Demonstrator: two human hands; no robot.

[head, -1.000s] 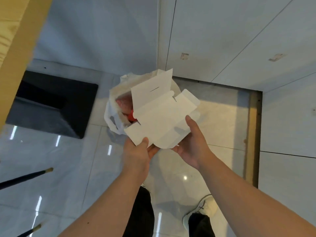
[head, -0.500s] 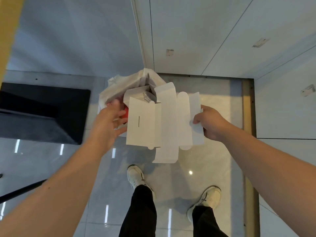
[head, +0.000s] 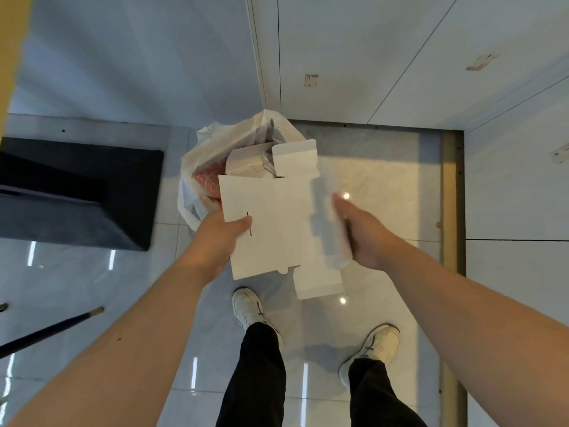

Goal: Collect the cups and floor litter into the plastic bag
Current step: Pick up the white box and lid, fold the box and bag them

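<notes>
I hold a flattened white cardboard box (head: 277, 223) in front of me, above the floor. My left hand (head: 220, 238) grips its left edge, thumb on top near a small slit. My right hand (head: 361, 232) clasps the right flap, which is folding inward and blurred. Behind the box a white plastic bag (head: 221, 143) stands open on the floor in the corner. Inside the bag I see a red-and-white cup (head: 206, 183) and another white carton (head: 249, 161); the box hides the bag's near side.
A black slanted base (head: 77, 192) lies on the floor at left. A dark rod (head: 52, 329) with a brass tip crosses the lower left. White wall panels (head: 369, 57) close the corner. My two shoes (head: 249, 309) stand on the glossy tiles below the box.
My left hand has moved from the bag's rim to grip the box's left edge. My right hand has pushed the right flap inward, so the unfolded sheet is narrower than before.
</notes>
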